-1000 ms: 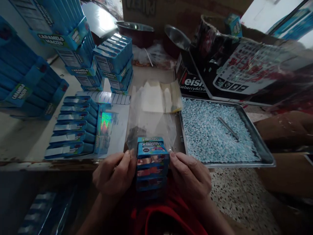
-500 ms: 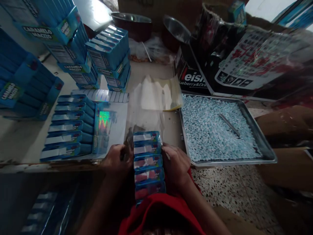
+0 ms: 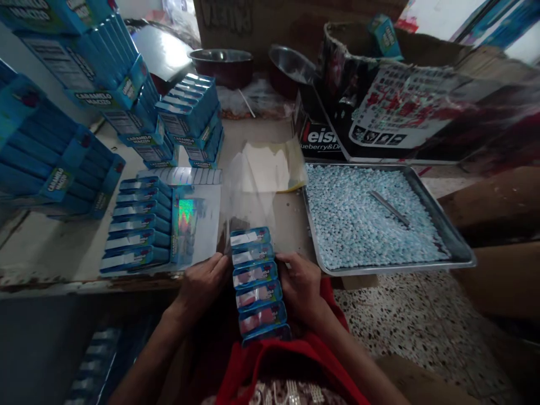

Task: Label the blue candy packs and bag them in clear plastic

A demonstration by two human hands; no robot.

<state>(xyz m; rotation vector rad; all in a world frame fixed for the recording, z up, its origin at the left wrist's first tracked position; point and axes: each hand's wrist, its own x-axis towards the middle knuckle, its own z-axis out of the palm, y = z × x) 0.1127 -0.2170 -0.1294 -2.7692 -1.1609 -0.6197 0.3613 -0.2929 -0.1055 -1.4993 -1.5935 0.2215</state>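
Between my two hands lies a row of several small blue candy boxes (image 3: 257, 281), lined up edge to edge over my lap and reaching the table edge. My left hand (image 3: 202, 287) presses the row's left side and my right hand (image 3: 301, 287) presses its right side. A clear plastic bag (image 3: 248, 202) lies on the table just beyond the far end of the row; its mouth seems to meet the first box, though I cannot tell whether the box is inside it.
A metal tray (image 3: 455, 242) full of pale blue candies holds a metal scoop (image 3: 390, 208) on the right. Another row of blue boxes (image 3: 139, 225) and a holographic sheet (image 3: 185, 222) lie left. Stacked blue cartons (image 3: 105, 101) rise behind; two metal bowls (image 3: 221, 62) and a black printed box (image 3: 400, 112) stand at the back.
A second ago the boxes stood as an upright stack in my hands; they now lie flat as a row, and my hands have slid along its sides toward me.
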